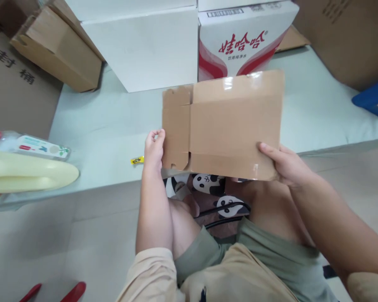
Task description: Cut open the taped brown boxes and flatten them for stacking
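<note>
A flattened brown cardboard box (pixel 233 126) is held up in front of me, over the near edge of the table. Its left part is a narrower flap with slots and notches, and bits of shiny clear tape show along the top and bottom edges. My left hand (pixel 155 147) grips the left edge of the flap, fingers curled. On the lower right corner, my right hand (pixel 285 163) pinches the cardboard, thumb in front and the other fingers hidden behind. A small yellow packet (pixel 137 160) lies on the table beside my left hand.
Behind stand a white box (pixel 151 50) and a white-and-red printed carton (pixel 236 46). A brown carton (pixel 63 54) sits at back left. At left are a plastic bottle (pixel 40 144) and a pale yellow object (pixel 34 172); a blue item (pixel 373 98) is at right. A pale green cloth (pixel 97 121) covers the table.
</note>
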